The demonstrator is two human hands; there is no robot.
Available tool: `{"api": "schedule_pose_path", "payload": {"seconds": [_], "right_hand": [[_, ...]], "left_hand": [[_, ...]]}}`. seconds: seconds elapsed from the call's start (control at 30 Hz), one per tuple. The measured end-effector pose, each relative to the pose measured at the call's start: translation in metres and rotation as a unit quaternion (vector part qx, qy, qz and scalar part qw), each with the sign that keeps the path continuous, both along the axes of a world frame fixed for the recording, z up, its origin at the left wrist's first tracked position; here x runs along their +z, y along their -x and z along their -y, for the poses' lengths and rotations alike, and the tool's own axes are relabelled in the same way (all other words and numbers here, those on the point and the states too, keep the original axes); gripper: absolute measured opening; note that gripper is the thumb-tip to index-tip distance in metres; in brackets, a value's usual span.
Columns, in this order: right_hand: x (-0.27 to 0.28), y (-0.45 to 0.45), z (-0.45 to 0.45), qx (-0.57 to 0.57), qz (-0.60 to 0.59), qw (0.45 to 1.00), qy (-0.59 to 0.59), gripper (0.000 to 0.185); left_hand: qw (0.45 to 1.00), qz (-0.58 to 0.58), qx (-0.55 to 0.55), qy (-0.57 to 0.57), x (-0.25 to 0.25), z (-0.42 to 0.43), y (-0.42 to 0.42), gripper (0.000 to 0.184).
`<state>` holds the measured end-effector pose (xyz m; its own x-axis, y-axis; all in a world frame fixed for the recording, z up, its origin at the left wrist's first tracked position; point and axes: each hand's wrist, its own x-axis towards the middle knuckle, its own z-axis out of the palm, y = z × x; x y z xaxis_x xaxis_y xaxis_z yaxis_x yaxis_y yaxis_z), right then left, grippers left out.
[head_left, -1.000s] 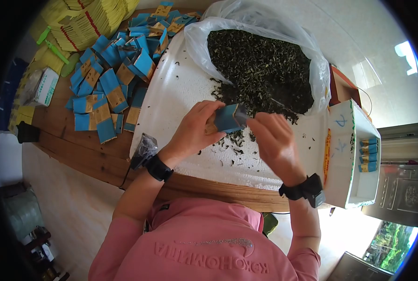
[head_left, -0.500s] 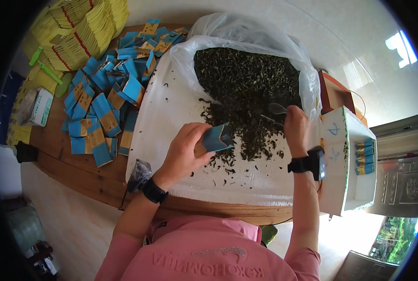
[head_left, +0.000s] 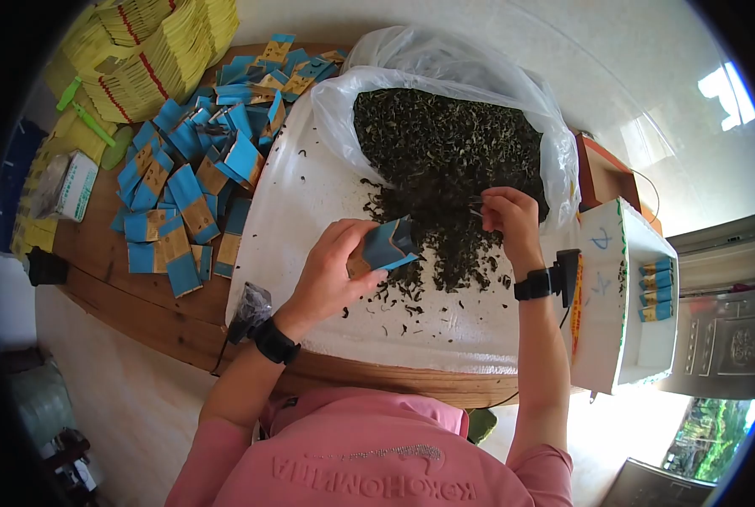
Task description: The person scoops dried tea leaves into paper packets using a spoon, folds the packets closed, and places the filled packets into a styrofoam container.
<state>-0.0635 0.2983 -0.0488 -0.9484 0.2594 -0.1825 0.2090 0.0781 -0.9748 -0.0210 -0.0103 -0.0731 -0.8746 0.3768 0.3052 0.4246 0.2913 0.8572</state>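
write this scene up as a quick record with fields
left hand: holds a blue-and-brown packet, top open
right hand: pinches a clear tool, far end unclear
plastic bag: open, dark leaves inside and spilling onto the white board
packet pile: on wooden table, left of board
white box: right of board, several packets inside

Left hand (head_left: 337, 265) curled, right hand (head_left: 511, 221) pinched, both forearms (head_left: 543, 363) reaching forward
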Motion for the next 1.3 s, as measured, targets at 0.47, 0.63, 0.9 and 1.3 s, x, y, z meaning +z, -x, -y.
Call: {"api": "schedule_pose_path", "payload": {"seconds": [0.47, 0.63, 0.9, 1.3], "right_hand": [[0.071, -0.071, 0.063, 0.103, -0.156, 0.921, -0.341, 0.011], [0.069, -0.08, 0.085, 0.228, -0.335, 0.779, -0.479, 0.027], [0.059, -0.081, 0.076, 0.236, -0.396, 0.748, -0.477, 0.032], [0.004, -0.021, -0.003, -0.099, -0.252, 0.806, -0.527, 0.017]], "left_hand": [[0.999, -0.026, 0.028, -0.008, -0.003, -0.039, -0.002, 0.061], [1.0, 0.021, 0.022, -0.007, -0.002, -0.036, -0.002, 0.061], [0.998, 0.038, 0.027, -0.032, -0.001, -0.036, 0.0, 0.058], [0.999, 0.019, 0.038, -0.032, -0.003, -0.038, 0.002, 0.056]]}}
